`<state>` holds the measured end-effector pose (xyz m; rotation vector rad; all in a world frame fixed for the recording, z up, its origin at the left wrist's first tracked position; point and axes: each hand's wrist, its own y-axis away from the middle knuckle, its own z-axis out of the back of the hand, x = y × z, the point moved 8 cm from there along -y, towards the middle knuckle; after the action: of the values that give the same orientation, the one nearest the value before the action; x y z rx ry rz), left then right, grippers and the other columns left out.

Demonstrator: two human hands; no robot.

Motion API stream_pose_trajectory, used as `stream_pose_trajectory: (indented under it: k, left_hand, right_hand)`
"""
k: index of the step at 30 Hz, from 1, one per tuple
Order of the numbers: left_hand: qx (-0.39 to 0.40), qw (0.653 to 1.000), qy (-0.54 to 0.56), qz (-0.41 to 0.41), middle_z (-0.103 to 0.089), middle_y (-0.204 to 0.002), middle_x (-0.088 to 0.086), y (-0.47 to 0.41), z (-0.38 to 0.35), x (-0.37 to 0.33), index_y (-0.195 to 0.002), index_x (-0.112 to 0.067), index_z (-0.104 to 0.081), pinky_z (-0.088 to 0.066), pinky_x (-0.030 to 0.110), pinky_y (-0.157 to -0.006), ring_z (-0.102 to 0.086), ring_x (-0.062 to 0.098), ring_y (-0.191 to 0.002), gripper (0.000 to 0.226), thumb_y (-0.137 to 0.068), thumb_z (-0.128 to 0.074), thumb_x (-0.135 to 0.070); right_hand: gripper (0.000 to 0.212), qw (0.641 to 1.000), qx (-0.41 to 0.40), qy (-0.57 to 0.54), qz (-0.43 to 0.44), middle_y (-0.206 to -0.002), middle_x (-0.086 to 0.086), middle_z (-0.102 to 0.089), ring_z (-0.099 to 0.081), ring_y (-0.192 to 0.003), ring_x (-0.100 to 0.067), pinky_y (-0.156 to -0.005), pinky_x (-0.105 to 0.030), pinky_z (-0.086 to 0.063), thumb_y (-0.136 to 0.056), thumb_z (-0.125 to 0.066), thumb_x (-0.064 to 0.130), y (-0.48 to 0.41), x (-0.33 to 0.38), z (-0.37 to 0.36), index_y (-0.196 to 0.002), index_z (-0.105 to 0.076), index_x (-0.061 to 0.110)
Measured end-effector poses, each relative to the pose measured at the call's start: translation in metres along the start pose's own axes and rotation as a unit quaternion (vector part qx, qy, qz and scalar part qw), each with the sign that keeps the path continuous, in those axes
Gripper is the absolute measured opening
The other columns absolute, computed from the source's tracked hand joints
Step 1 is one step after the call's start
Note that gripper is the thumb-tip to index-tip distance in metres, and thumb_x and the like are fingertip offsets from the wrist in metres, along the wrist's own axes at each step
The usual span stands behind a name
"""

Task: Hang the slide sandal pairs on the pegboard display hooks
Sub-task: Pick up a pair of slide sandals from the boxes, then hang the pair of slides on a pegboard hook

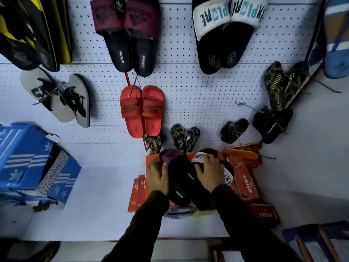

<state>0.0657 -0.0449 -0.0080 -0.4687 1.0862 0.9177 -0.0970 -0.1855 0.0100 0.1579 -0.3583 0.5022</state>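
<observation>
I have both hands down on a pile of sandals that sits on the red boxes [243,178] at the foot of the pegboard [188,87]. My left hand [157,176] lies flat with fingers spread against the left edge of the black slides [180,183], pressing rather than closing; whether anything is pinched under it I cannot tell. My right hand [210,172] is curled over the white-strapped slide [229,175], fingers wrapped on its strap, so that grip looks closed on it.

These slides look like moulded foam: light, springy, bending at the sole but firm at the strap. The black soles appear smooth and could slip from a flat palm, so I would take each pair by the strap, thumb beneath and fingers over the top, keeping the two shoes pressed together.

Above, red slides [142,110] and a maroon-strapped pair [130,35] already hang by cords. A bare hook [243,104] shows to the right, a likely place for the next pair.
</observation>
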Motion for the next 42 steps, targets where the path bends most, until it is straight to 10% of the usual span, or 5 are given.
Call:
stream_pose_trajectory:
  k: [5, 14, 20, 38, 42]
  left_hand:
    - [0.046, 0.904, 0.033, 0.424, -0.036, -0.151, 0.026, 0.037, -0.044, 0.111, -0.147, 0.005, -0.028, -0.034, 0.045, -0.113, -0.039, 0.04, -0.138, 0.075, -0.09, -0.059, -0.033]
    - [0.099, 0.839, 0.187, 0.502, -0.055, -0.135, 0.026, 0.039, -0.085, 0.145, -0.135, 0.004, -0.047, -0.048, 0.052, -0.101, -0.056, 0.044, -0.121, 0.053, -0.088, -0.065, -0.012]
    - [0.092, 0.822, 0.274, 0.491, -0.061, -0.12, 0.023, 0.048, -0.079, 0.152, -0.134, 0.002, -0.049, -0.053, 0.042, -0.068, -0.063, 0.035, -0.088, 0.052, -0.085, -0.067, -0.005]
    - [0.02, 0.938, 0.318, 0.138, -0.057, -0.137, 0.017, 0.008, 0.091, 0.014, -0.14, -0.01, -0.048, -0.051, 0.044, -0.094, -0.06, 0.033, -0.113, 0.055, -0.088, -0.065, -0.006]
    - [0.016, 0.944, 0.322, 0.074, -0.059, -0.129, 0.003, -0.009, 0.124, -0.029, -0.138, -0.019, -0.05, -0.056, 0.03, -0.069, -0.064, 0.019, -0.093, 0.054, -0.088, -0.066, -0.011]
  right_hand:
    - [0.052, 0.966, 0.211, -0.091, -0.118, -0.147, -0.016, -0.049, -0.048, -0.134, -0.034, -0.11, -0.042, -0.042, -0.101, -0.045, 0.033, -0.008, -0.039, -0.072, -0.147, -0.042, 0.009]
    - [0.057, 0.933, 0.224, -0.195, -0.202, -0.138, -0.02, -0.06, -0.058, -0.126, -0.036, -0.108, -0.038, -0.045, -0.092, -0.064, 0.031, -0.037, -0.058, -0.106, -0.14, -0.052, 0.001]
    - [0.072, 0.907, 0.264, -0.245, -0.218, -0.138, -0.021, -0.058, -0.065, -0.115, -0.036, -0.087, -0.04, -0.059, -0.082, -0.077, 0.019, -0.033, -0.059, -0.121, -0.144, -0.045, -0.002]
    - [0.051, 0.832, 0.108, -0.527, -0.134, -0.124, -0.02, -0.066, -0.07, -0.086, -0.02, -0.06, -0.03, -0.06, -0.081, -0.074, -0.003, 0.022, 0.04, -0.029, -0.129, -0.058, -0.003]
    - [0.047, 0.814, 0.063, -0.571, -0.084, -0.113, -0.015, -0.068, -0.071, -0.076, -0.011, -0.052, -0.019, -0.057, -0.082, -0.072, -0.007, 0.014, 0.074, 0.014, -0.126, -0.059, 0.001]
